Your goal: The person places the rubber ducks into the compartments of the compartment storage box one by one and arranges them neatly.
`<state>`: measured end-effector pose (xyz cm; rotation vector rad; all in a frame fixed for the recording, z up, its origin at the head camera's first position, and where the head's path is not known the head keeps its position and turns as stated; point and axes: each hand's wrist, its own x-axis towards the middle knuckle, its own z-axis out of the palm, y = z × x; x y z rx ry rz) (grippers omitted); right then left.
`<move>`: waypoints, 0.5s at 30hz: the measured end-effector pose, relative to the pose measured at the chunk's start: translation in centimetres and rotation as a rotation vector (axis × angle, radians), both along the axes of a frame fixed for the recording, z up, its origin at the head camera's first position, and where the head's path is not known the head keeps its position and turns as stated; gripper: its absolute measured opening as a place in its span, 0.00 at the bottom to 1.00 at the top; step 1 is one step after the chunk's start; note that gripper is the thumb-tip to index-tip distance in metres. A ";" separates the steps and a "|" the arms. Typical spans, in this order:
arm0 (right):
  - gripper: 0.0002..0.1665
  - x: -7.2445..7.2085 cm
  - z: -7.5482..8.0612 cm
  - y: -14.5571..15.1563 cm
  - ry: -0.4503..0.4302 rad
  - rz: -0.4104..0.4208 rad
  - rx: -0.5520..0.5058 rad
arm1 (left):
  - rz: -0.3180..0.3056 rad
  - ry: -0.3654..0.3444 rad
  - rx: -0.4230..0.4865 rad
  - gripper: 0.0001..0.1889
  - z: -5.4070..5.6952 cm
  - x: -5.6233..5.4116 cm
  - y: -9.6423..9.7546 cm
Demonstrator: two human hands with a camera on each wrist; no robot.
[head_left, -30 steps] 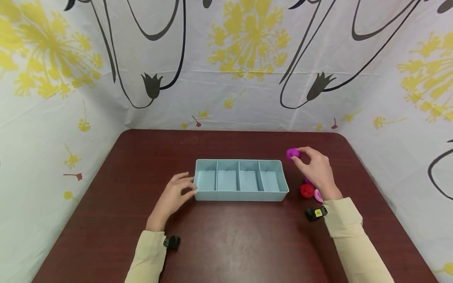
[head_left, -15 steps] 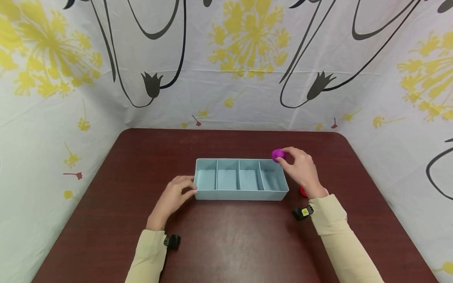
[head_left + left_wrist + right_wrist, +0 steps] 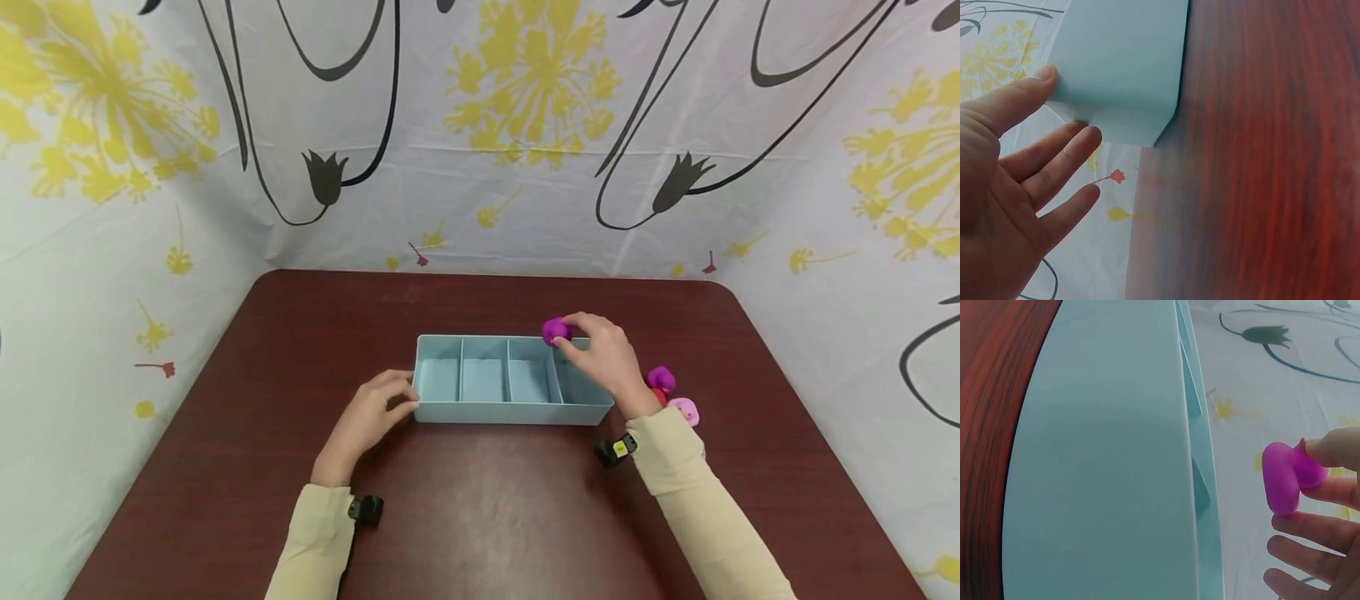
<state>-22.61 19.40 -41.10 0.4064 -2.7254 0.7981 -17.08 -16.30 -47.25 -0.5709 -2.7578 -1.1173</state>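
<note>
In the head view, a light blue tray [image 3: 487, 413] with several compartments lies on the table. My left hand [image 3: 369, 419] rests at its left end, the thumb by the front corner and the other fingers by the end wall, extended in the left wrist view. My right hand [image 3: 606, 357] pinches a small glossy purple piece [image 3: 1282, 480] with rounded lobes between thumb and fingers. The hand holds it above the tray's back rim, near the divider left of the rightmost compartment. That compartment is partly hidden by the hand.
Right of the tray lie another purple piece [image 3: 661, 379], a red piece [image 3: 659, 397] and a pink piece [image 3: 684, 410], partly behind the right wrist. The dark red-brown table [image 3: 480, 508] ends at a patterned cloth [image 3: 450, 192] on the back and sides.
My right hand has moved left with the purple piece, from beyond the tray's right end to over its back rim. The left hand has stayed in place at the tray.
</note>
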 end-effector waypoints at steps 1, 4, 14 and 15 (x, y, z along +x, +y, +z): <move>0.20 0.0 0.0 -0.2 0.000 0.006 0.001 | -0.001 -0.003 0.000 0.04 0.1 0.0 0.0; 0.19 0.0 -0.1 -1.0 -0.006 0.022 -0.002 | -0.002 -0.004 -0.001 0.04 0.1 0.0 0.0; 0.19 0.1 0.3 -3.4 -0.043 0.064 0.007 | 0.007 0.001 0.014 0.05 0.1 0.1 0.0; 0.19 0.1 0.3 -3.6 -0.039 0.069 0.011 | 0.011 0.000 0.016 0.05 0.1 0.1 0.0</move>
